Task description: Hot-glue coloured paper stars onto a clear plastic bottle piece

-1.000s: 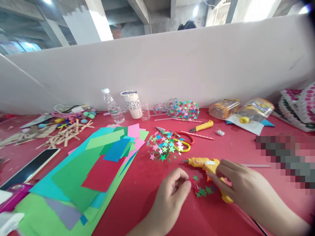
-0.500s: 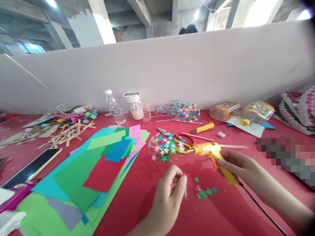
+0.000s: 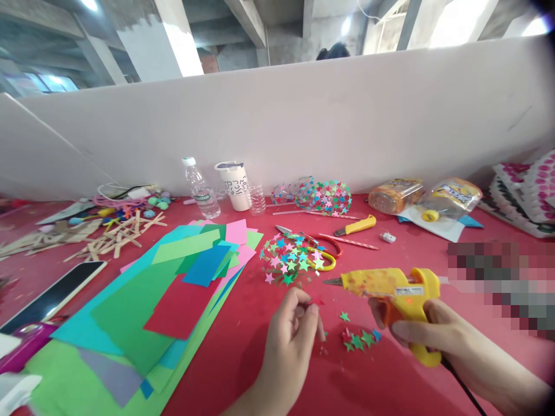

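Between the thumb and forefinger of my left hand [image 3: 295, 335] is pinched a small red star [image 3: 317, 301]. My right hand [image 3: 433, 332] grips a yellow hot glue gun [image 3: 390, 286] by its handle, fingers around the orange trigger. The gun's metal nozzle points left, just above and right of the star, not touching it. Below the gun lie a few loose stars [image 3: 358, 341], green, blue and pink. Beyond my left hand sits a larger heap of coloured stars [image 3: 289, 257], beside scissors [image 3: 326, 260] with red and yellow handles.
Coloured paper sheets [image 3: 139, 306] cover the table's left side, near a phone [image 3: 52, 294]. Along the wall stand a water bottle [image 3: 199, 190], a white cup [image 3: 236, 188] and a star-covered bottle [image 3: 325, 196]. A yellow utility knife [image 3: 358, 225] and plastic bottles [image 3: 453, 199] lie to the right.
The glue gun has come down and turned its side towards me, with the nozzle nearer the star. My left hand has shifted slightly left and up, still pinching the star.
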Demonstrator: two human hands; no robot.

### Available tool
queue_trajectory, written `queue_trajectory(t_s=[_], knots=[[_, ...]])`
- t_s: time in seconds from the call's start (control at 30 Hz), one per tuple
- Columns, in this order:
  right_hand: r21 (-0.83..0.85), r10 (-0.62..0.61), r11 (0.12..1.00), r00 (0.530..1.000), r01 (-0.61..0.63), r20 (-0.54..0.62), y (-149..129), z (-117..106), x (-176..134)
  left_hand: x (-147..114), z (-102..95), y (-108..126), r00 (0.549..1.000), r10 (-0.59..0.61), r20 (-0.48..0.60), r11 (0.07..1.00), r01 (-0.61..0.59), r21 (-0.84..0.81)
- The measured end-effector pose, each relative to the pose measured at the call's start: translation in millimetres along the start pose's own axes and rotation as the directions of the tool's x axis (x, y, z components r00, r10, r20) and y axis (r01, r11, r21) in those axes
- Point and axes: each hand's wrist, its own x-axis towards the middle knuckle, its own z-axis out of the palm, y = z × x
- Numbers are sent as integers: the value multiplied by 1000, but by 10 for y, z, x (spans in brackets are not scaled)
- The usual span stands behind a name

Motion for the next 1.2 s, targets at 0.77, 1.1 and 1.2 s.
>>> queue_trajectory(t_s=[0.77, 1.1, 1.2], knots=[[-178, -65, 983, 985, 36, -162, -103, 340, -182, -42, -12, 10, 993, 90, -81, 996, -89, 15], [-87, -21, 996, 979, 3, -203, -58, 385, -169, -34, -16, 10, 992, 96, -84, 995, -94, 27], [-148, -16, 989, 982, -12, -190, -61, 369, -165, -33, -17, 11, 991, 104, -85, 994, -101, 38]])
